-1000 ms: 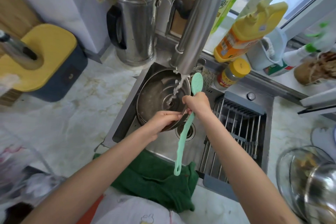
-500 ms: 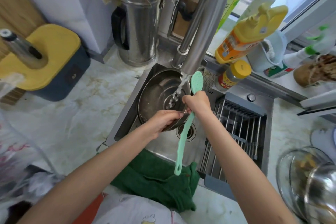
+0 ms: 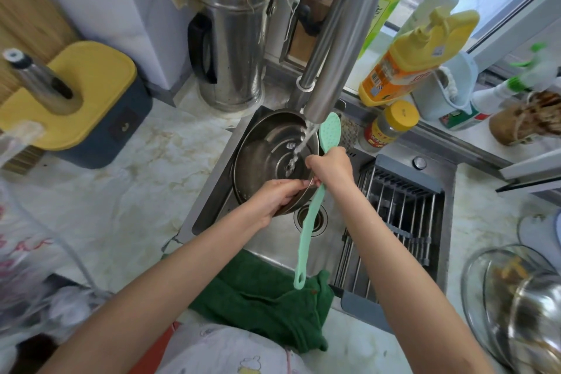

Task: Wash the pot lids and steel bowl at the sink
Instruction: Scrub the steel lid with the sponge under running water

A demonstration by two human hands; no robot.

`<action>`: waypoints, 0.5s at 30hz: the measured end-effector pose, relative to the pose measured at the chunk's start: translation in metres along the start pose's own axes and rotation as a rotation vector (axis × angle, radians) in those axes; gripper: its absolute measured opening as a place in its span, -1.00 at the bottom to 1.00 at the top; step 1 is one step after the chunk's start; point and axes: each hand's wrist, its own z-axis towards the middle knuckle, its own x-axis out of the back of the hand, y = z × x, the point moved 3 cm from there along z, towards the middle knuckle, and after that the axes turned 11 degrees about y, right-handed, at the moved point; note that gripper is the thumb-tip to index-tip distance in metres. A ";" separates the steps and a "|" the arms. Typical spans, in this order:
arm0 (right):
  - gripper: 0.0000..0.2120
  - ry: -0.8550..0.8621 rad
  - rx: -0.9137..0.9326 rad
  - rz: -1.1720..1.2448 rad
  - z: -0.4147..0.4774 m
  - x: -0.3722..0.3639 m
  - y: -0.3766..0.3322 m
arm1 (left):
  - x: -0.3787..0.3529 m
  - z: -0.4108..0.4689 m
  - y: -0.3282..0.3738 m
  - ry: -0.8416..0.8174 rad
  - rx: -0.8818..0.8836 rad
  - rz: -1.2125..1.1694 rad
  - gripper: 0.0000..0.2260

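Note:
A steel pot lid (image 3: 267, 155) is held tilted over the sink (image 3: 276, 240), its inner side facing me, under water running from the tall faucet (image 3: 340, 48). My left hand (image 3: 279, 194) grips the lid's near rim. My right hand (image 3: 331, 165) grips a long mint-green brush (image 3: 312, 209) by its upper handle, right at the lid's right edge; the brush's head points up beside the water stream and its handle hangs down over the drain. A glass lid (image 3: 498, 282) and a steel lid (image 3: 534, 322) lie on the counter at the far right.
A steel kettle (image 3: 230, 48) stands behind the sink. Detergent bottles (image 3: 406, 64) and a yellow-capped jar (image 3: 385, 127) line the window ledge. A wire rack (image 3: 397, 218) fills the sink's right half. A green towel (image 3: 267, 300) hangs over the front edge. A yellow-lidded box (image 3: 82, 100) sits at left.
Hardly anything has moved: both hands keep their holds under the running water, and the view has shifted slightly.

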 end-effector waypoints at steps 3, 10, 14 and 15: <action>-0.59 0.000 -0.020 0.020 0.002 0.002 0.003 | 0.004 0.002 -0.002 0.001 -0.015 0.020 -0.89; -0.55 -0.022 -0.052 0.063 -0.002 -0.001 0.009 | -0.001 0.002 -0.007 0.114 -0.096 -0.008 -0.82; -0.55 -0.046 -0.114 0.111 -0.005 0.000 0.017 | -0.007 0.006 -0.006 0.193 -0.204 0.123 -0.73; -0.56 -0.057 -0.130 0.122 -0.005 0.002 0.020 | -0.005 0.006 -0.005 0.172 -0.229 0.172 -0.74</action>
